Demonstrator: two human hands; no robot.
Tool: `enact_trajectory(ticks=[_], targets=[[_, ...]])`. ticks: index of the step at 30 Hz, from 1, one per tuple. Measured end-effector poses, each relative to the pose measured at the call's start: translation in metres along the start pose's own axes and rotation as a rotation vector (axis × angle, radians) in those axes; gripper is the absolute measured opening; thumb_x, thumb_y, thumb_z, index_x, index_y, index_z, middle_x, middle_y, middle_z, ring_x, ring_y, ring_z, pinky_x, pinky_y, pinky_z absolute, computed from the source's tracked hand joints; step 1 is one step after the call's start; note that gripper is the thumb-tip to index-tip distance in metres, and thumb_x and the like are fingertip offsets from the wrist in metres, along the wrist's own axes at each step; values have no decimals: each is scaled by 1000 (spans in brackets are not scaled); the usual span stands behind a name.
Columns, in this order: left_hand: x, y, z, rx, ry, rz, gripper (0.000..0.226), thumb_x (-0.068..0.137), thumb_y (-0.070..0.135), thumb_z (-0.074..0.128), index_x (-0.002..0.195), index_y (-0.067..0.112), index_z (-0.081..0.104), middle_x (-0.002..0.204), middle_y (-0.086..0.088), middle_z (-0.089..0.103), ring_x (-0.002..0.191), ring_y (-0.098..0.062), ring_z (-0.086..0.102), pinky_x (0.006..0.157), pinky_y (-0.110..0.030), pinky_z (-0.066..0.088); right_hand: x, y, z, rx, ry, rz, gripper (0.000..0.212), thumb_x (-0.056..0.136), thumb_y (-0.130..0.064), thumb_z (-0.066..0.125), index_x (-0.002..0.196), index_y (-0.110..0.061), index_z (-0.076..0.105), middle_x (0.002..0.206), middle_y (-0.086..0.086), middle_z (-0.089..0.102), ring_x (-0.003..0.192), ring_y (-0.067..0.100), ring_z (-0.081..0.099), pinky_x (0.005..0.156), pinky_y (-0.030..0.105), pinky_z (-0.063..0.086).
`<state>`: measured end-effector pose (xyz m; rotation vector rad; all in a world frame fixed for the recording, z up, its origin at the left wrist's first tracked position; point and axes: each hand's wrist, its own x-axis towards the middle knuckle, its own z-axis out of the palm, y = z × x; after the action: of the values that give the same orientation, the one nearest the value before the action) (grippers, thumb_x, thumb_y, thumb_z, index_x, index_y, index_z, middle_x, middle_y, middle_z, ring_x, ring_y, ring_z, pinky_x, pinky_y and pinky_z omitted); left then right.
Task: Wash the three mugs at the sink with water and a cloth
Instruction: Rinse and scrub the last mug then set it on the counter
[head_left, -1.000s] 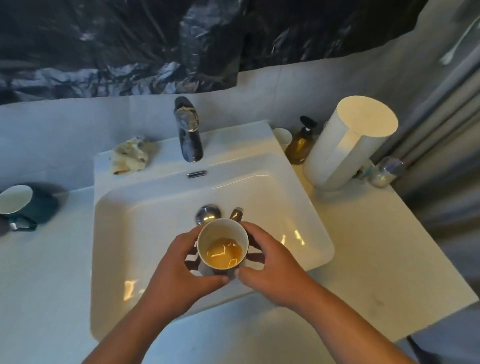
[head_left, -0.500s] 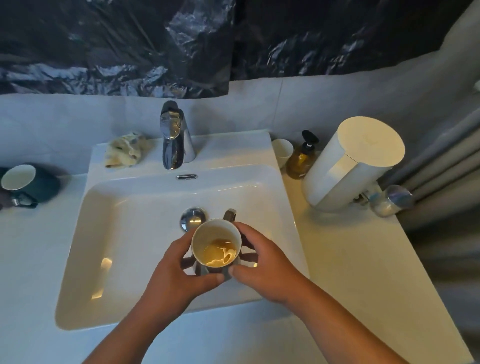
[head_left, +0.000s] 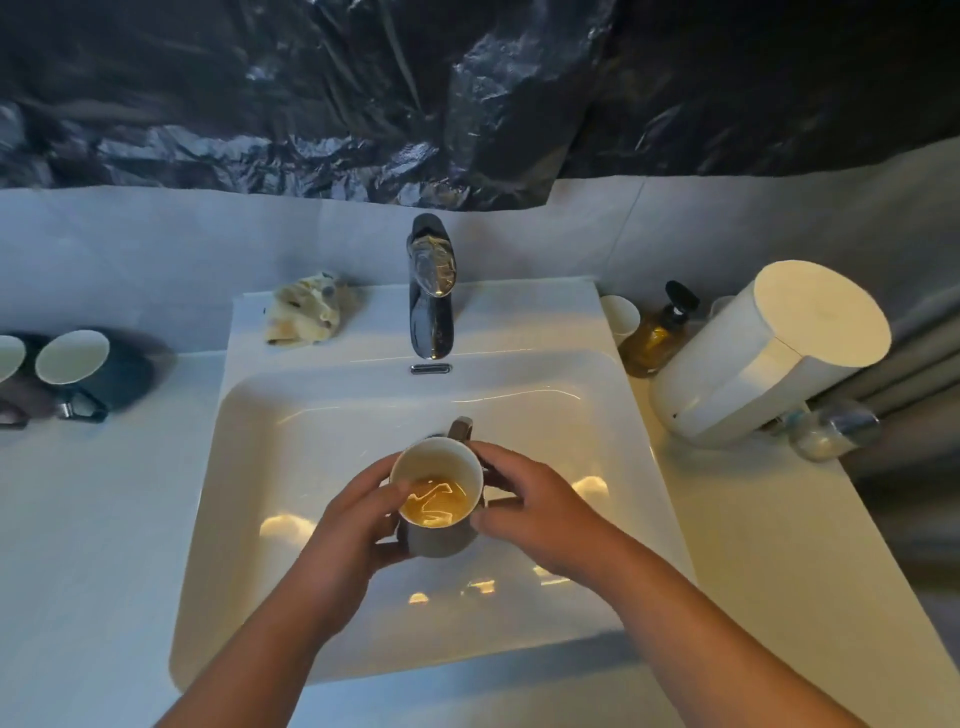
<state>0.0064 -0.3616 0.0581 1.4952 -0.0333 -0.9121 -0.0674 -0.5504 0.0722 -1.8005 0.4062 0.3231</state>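
Over the white sink (head_left: 249, 519) I hold a grey mug (head_left: 439, 538) upright; it has a white inside with brownish liquid at the bottom, and its handle points away from me. My left hand (head_left: 353, 525) grips its left side with the thumb at the rim. My right hand (head_left: 540, 512) wraps its right side. A dark mug (head_left: 88, 371) lies on its side on the counter to the left. Another mug (head_left: 8, 358) is cut off by the left frame edge. A crumpled cloth (head_left: 306, 309) lies on the sink ledge left of the chrome tap (head_left: 431, 291). No water runs.
On the right counter stand an amber pump bottle (head_left: 652, 340), a small white cup (head_left: 621, 314), a large white cylinder container (head_left: 763, 358) and a small clear jar (head_left: 831, 428). Black plastic sheeting covers the wall above the tiles.
The view has shifted, so the sink sits more centred and a second mug shows at the left edge. The held mug now hides the drain. Both hands keep their grip.
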Motion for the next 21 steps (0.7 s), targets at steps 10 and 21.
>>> enact_trajectory(ticks=[10, 21], targets=[[34, 7, -8, -33, 148, -64, 24, 101, 31, 53, 119, 38, 67, 123, -2, 66, 114, -29, 61, 84, -38, 58, 103, -76, -47, -225, 336, -173, 40, 94, -13, 58, 134, -17, 57, 133, 0, 60, 118, 19, 59, 90, 28, 46], [45, 8, -6, -72, 161, -58, 33, 89, 38, 64, 121, 39, 67, 124, -4, 67, 115, -31, 63, 89, -43, 58, 103, -123, -70, -914, 369, -686, 54, 85, -39, 72, 132, -16, 61, 143, 6, 55, 130, 26, 51, 108, 36, 40]])
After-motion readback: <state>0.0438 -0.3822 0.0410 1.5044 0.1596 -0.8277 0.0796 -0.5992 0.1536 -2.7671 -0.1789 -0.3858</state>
